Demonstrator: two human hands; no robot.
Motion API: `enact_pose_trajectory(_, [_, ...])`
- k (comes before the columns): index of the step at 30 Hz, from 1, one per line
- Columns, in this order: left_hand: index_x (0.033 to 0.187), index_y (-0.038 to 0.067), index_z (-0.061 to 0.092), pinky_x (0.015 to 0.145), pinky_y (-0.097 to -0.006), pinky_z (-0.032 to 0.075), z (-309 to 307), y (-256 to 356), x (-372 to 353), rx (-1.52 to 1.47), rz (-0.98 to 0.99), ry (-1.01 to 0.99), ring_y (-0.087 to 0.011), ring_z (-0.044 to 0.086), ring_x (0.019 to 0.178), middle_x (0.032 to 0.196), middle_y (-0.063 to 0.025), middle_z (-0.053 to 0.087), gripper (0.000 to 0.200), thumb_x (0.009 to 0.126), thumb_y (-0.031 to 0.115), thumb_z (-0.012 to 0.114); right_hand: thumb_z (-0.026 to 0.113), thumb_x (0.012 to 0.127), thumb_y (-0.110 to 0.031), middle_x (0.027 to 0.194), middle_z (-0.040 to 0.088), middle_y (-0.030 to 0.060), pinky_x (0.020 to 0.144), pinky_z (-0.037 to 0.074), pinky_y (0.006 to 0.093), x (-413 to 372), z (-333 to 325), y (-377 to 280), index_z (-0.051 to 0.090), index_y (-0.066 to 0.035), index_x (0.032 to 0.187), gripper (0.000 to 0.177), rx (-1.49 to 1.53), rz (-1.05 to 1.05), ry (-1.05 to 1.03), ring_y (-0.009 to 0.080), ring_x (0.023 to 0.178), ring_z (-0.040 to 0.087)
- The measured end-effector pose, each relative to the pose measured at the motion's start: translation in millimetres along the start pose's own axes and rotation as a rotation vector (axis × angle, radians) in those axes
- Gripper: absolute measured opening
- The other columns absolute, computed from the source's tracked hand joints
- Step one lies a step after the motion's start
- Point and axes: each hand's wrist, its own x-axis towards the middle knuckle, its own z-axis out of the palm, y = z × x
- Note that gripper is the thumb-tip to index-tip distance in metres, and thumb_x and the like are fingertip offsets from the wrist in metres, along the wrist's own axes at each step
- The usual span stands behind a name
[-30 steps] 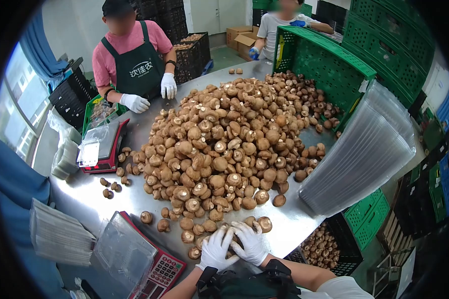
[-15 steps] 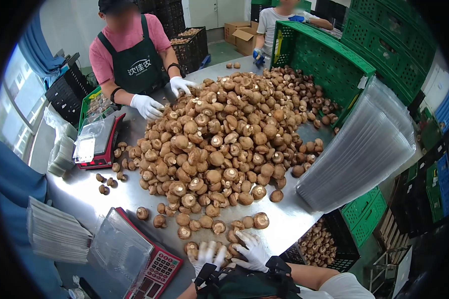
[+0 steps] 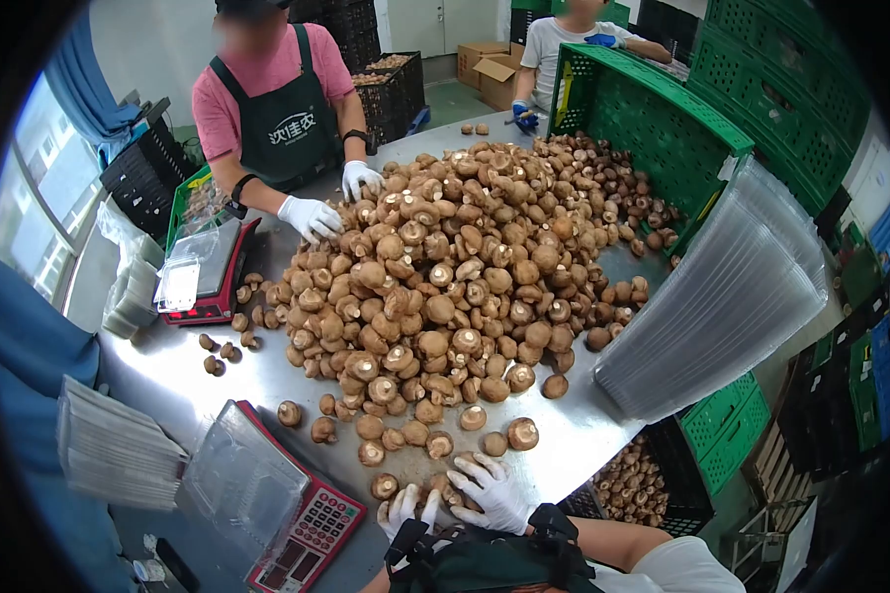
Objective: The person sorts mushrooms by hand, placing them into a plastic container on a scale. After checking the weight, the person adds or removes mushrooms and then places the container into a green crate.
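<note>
Two hands in thin, creased white gloves, the left hand (image 3: 408, 509) and the right hand (image 3: 492, 492), cup a few rounded, matte brown mushrooms (image 3: 439, 484) lying beneath and between them on a smooth steel table (image 3: 574, 435); I cannot tell whether either has clamped on one. Left of the grip sits one red scale (image 3: 321, 522) bearing glossy clear plastic (image 3: 237, 484), while ahead rises a heap (image 3: 435, 287) of domed, pale-stemmed mushrooms, too many to count. Beyond are a second red scale (image 3: 183, 316), one perforated green crate (image 3: 653, 128) and two co-workers (image 3: 287, 148).
</note>
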Motion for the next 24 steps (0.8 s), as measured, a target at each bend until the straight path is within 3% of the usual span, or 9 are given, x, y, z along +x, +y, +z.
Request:
enact_pose_trajectory(2, [0.129,0.026,0.066,0.097,-0.051,0.046,18,-3,-21,-0.295,-0.246,0.019,-0.0322,0.058,0.119,0.138,-0.0145,0.054,0.036,0.093,0.031,0.066,0.066,0.089,-0.052,0.152,0.046,0.011,0.104,0.039,0.0537,5,-5,0,0.05,-0.022,0.148,0.068,-0.015,0.041,-0.007,0.0338,0.141,0.041])
enact_pose_trajectory(5, [0.129,0.017,0.063,0.09,-0.0479,0.055,47,-4,-25,0.002,-0.132,0.282,-0.0403,0.061,0.114,0.136,-0.0199,0.054,0.033,0.096,0.021,0.068,0.065,0.088,-0.053,0.154,0.044,0.011,0.105,0.037,0.0557,19,-12,-8,0.05,-0.024,0.148,0.068,-0.112,-0.008,-0.04,0.0333,0.141,0.041])
enact_pose_trajectory(9, [0.134,0.009,0.055,0.096,-0.0602,0.051,46,5,4,-0.334,-0.048,0.287,-0.0514,0.054,0.121,0.139,-0.0276,0.049,0.041,0.096,0.019,0.064,0.065,0.087,-0.048,0.15,0.048,0.0124,0.109,0.031,0.0585,21,2,-9,0.05,-0.015,0.146,0.069,-0.014,-0.046,-0.021,0.0344,0.139,0.044])
enact_pose_trajectory(12, [0.145,0.004,0.046,0.109,-0.07,0.034,40,23,29,-0.592,-0.084,0.032,-0.06,0.04,0.131,0.148,-0.0349,0.037,0.085,0.07,0.033,0.075,0.066,0.085,-0.037,0.144,0.051,0.0174,0.108,0.031,0.0608,5,14,5,0.054,-0.011,0.141,0.063,0.05,-0.027,0.028,0.0373,0.138,0.045])
enact_pose_trajectory(13, [0.148,0.005,0.043,0.113,-0.0699,0.027,37,27,35,-0.621,-0.051,0.027,-0.0604,0.031,0.137,0.152,-0.0351,0.031,0.086,0.07,0.027,0.073,0.066,0.085,-0.034,0.146,0.05,0.018,0.108,0.032,0.0621,5,4,6,0.056,-0.01,0.139,0.06,0.038,-0.019,-0.034,0.0387,0.138,0.044])
enact_pose_trajectory(14, [0.147,0.001,0.045,0.115,-0.0644,0.031,22,31,47,-0.609,-0.1,-0.047,-0.0559,0.034,0.139,0.153,-0.0295,0.034,0.075,0.081,0.028,0.07,0.067,0.086,-0.035,0.146,0.049,0.0185,0.108,0.033,0.061,5,0,6,0.058,-0.01,0.137,0.058,0.048,-0.02,-0.013,0.0395,0.138,0.044])
enact_pose_trajectory(16, [0.149,0.003,0.041,0.114,-0.0622,0.032,21,35,44,-0.577,-0.17,-0.007,-0.0542,0.034,0.14,0.153,-0.0288,0.035,0.077,0.082,0.028,0.071,0.074,0.081,-0.034,0.144,0.05,0.0189,0.108,0.037,0.0547,5,-11,8,0.059,-0.009,0.134,0.06,0.071,-0.073,0.052,0.042,0.135,0.045])
enact_pose_trajectory(21, [0.151,0.007,0.035,0.109,-0.0627,0.034,3,20,17,-0.361,-0.111,0.006,-0.0525,0.035,0.137,0.153,-0.0289,0.032,0.113,0.068,0.065,0.082,0.073,0.076,-0.019,0.14,0.05,0.0224,0.104,0.042,0.0523,-16,-29,30,0.061,-0.005,0.128,0.056,0.147,0.016,0.27,0.0436,0.124,0.05])
enact_pose_trajectory(24, [0.154,0.006,0.029,0.108,-0.0651,0.034,-5,20,9,-0.329,-0.206,-0.124,-0.0543,0.029,0.142,0.157,-0.0306,0.025,0.121,0.064,0.062,0.086,0.07,0.079,-0.012,0.145,0.044,0.0256,0.11,0.038,0.0505,-27,-26,46,0.057,-0.004,0.136,0.059,-0.017,0.199,0.39,0.045,0.13,0.045])
